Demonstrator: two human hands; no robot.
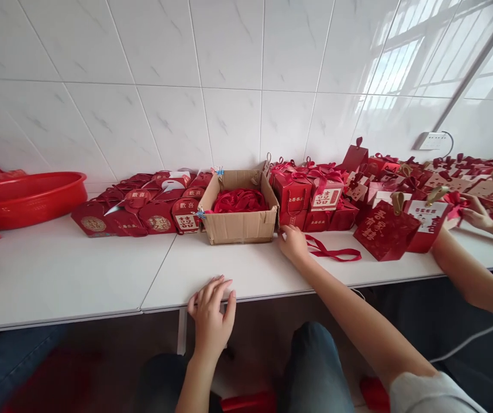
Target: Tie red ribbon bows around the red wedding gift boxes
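Note:
My left hand (212, 312) rests at the table's front edge, its fingers spread and holding nothing. Beside the right front corner of an open cardboard box (242, 228) is my right hand (293, 242); its fingertips are bent near the box and the red gift boxes (292, 195), and what they hold, if anything, is too small to name. Red ribbon (240, 201) lies coiled inside the cardboard box. A loose red ribbon (336, 252) lies on the white table (186, 269), just right of my right hand.
Left of the cardboard box stand red boxes (156, 221) in rows, then a red basin (27, 198). At the right, a co-worker's hands are by a ribboned box (429, 223), near another red box (386, 232) and many more. A tiled wall (233, 51) rises behind.

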